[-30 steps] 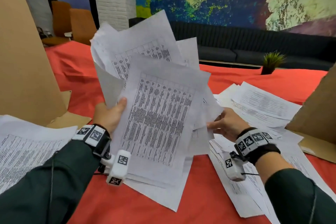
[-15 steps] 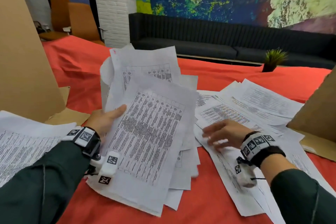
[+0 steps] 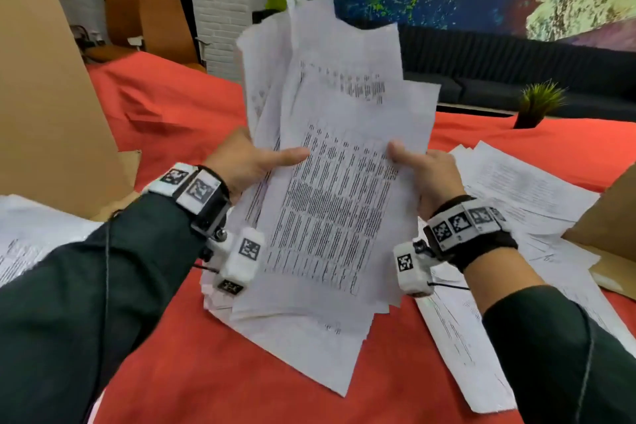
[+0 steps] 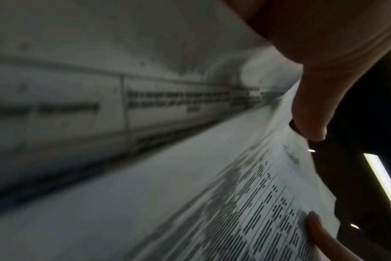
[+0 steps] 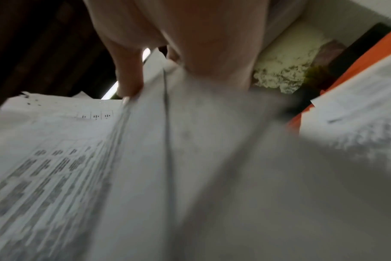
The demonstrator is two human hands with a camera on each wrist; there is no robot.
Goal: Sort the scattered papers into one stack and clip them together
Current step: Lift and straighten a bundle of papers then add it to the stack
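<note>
An uneven bundle of printed white sheets [image 3: 337,189] stands nearly upright over the red table, its lower edges near the cloth. My left hand [image 3: 251,158] grips its left side, thumb across the front page. My right hand [image 3: 423,169] grips the right side, thumb on the front. In the left wrist view the sheets [image 4: 212,176] fill the frame with my thumb tip [image 4: 310,123] on their edge. The right wrist view is blurred, showing fingers [image 5: 129,77] pinching the paper edge [image 5: 145,141]. No clip is visible.
More loose printed sheets [image 3: 516,189] lie spread on the red tablecloth [image 3: 206,372] at the right, others [image 3: 31,237] at the far left. Cardboard panels stand at the left [image 3: 44,79] and right [image 3: 612,217]. A small potted plant [image 3: 538,103] sits at the table's far edge.
The bundle, lying low in my left hand half a second ago, is now raised upright. My right hand left the sheets on the table and took hold of the bundle's right side.
</note>
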